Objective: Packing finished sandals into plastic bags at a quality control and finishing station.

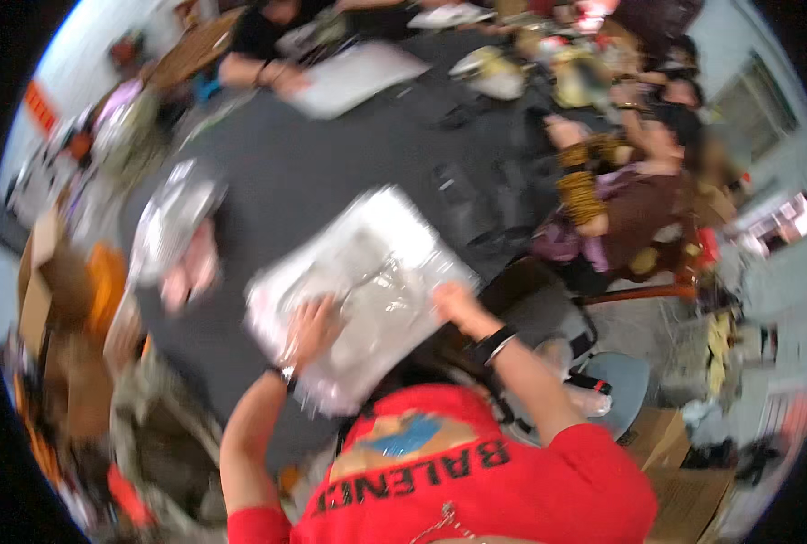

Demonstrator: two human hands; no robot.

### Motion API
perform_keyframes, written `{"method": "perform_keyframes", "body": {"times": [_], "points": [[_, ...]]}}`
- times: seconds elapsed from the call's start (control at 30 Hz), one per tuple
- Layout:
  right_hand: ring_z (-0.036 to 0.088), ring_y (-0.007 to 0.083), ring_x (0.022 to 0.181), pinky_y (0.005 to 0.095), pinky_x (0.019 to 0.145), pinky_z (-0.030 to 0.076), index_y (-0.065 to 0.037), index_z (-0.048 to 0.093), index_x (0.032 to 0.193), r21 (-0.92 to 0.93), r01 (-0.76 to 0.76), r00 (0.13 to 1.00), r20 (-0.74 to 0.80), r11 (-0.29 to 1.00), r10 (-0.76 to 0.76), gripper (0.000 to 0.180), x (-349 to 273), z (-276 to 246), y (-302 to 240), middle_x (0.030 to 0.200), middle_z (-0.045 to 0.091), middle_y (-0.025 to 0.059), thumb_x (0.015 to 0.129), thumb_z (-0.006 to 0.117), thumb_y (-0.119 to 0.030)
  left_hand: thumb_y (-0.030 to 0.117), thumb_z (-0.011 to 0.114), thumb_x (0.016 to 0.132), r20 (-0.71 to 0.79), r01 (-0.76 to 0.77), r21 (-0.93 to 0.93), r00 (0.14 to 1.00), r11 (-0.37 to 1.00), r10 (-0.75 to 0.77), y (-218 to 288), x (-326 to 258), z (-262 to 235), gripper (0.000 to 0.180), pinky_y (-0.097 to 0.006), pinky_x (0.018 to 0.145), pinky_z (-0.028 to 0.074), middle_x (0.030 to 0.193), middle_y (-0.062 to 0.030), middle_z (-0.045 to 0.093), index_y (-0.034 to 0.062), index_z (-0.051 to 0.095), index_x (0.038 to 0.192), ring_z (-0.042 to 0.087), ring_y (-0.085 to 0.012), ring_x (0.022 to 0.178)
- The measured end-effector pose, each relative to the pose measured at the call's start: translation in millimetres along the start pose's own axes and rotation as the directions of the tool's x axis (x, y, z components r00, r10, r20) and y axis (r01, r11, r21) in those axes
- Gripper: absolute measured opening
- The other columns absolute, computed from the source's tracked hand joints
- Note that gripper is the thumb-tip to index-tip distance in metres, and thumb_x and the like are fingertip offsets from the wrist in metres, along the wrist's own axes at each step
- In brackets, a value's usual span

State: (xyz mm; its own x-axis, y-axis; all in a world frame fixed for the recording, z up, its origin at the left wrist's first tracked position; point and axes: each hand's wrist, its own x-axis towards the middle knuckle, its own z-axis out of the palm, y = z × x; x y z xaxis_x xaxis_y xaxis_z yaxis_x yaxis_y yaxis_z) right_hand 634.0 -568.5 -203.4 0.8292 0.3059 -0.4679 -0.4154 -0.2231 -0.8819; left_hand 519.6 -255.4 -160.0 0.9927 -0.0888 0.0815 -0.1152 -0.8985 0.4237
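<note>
A wide, shiny clear plastic bag (381,240) with whitish contents lies at a slant on the dark table in front of me. What is inside it is blurred. My left hand (313,331) rests flat on the bag's left part, fingers stretched out. At the right edge, my right hand (458,304) is closed on the plastic, thumb and fingers pressed together. The bag's near corner reaches to just in front of my red shirt.
The dark table (286,181) holds a clear bag with pink contents (190,263) at left and black items (462,190) at right. A co-worker's hand (286,80) touches a white sheet (358,77) across the table. Another person sits at right. Cardboard boxes (45,272) stand at left.
</note>
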Motion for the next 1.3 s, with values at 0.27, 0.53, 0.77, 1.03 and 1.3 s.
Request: {"method": "perform_keyframes", "body": {"times": [0.27, 0.53, 0.77, 1.03, 1.3], "points": [[0.056, 0.0135, 0.057, 0.0285, 0.047, 0.045, -0.003, 0.058, 0.088, -0.117, -0.048, 0.984, -0.175, 0.992, 0.027, 0.02, -17.6, 14.9, -14.9, 0.073, 0.061, 0.0052, 0.084, 0.05, -0.021, 0.021, 0.057, 0.069, -0.082, -0.118, 0.129, 0.988, 0.985, 0.129, -0.3, 43.5, 37.1, 0.024, -0.044, 0.072, 0.035, 0.091, -0.0162, 0.053, 0.0002, 0.056, 0.083, 0.047, -0.0323, 0.085], [0.051, 0.0135, 0.049, 0.029, 0.045, 0.04, -0.004, 0.056, 0.063, -0.136, 0.169, 0.939, -0.278, 0.976, -0.202, 0.019, -12.4, -5.1, -35.9, 0.056, 0.055, 0.004, 0.079, 0.051, -0.013, 0.016, 0.068, 0.047, -0.152, -0.061, 0.133, 0.985, 0.989, 0.081, -26.1, -13.9, 28.5, 0.053, -0.045, 0.083, 0.038, 0.094, -0.014, 0.054, 0.0076, 0.05, 0.096, 0.05, -0.0364, 0.089], [0.056, 0.0103, 0.059, 0.0236, 0.048, 0.044, -0.003, 0.057, 0.089, -0.145, 0.024, 0.971, -0.233, 0.989, -0.058, 0.019, 6.0, -27.3, -36.0, 0.074, 0.061, 0.0044, 0.088, 0.049, -0.019, 0.001, 0.051, 0.063, -0.237, 0.208, 0.195, 0.958, 0.958, -0.16, -58.8, -112.4, -10.0, 0.021, -0.043, 0.066, 0.037, 0.083, -0.0134, 0.05, 0.0026, 0.053, 0.083, 0.046, -0.0339, 0.079], [0.056, 0.0146, 0.065, 0.0293, 0.06, 0.045, -0.005, 0.048, 0.11, -0.396, 0.081, 0.981, -0.129, 0.914, -0.143, 0.026, -6.6, -23.4, -48.3, 0.08, 0.062, 0.0081, 0.086, 0.05, -0.015, -0.003, 0.043, 0.068, -0.66, 0.572, -0.002, 0.616, 0.82, -0.43, -102.9, -171.0, -133.9, 0.038, -0.044, 0.078, 0.038, 0.096, -0.0239, 0.051, -0.0042, 0.052, 0.105, 0.045, -0.0429, 0.091], [0.06, 0.0265, 0.076, 0.0327, 0.069, 0.045, -0.002, 0.059, 0.099, -0.517, 0.278, 0.938, -0.035, 0.81, -0.344, 0.021, -4.3, -18.1, -31.9, 0.086, 0.062, 0.0147, 0.08, 0.051, -0.008, 0.004, 0.053, 0.064, -0.285, 0.2, -0.025, 0.938, 0.979, -0.199, 39.8, 46.9, -92.6, 0.018, -0.043, 0.071, 0.043, 0.083, -0.0189, 0.052, -0.0002, 0.052, 0.082, 0.05, -0.036, 0.079]]}}
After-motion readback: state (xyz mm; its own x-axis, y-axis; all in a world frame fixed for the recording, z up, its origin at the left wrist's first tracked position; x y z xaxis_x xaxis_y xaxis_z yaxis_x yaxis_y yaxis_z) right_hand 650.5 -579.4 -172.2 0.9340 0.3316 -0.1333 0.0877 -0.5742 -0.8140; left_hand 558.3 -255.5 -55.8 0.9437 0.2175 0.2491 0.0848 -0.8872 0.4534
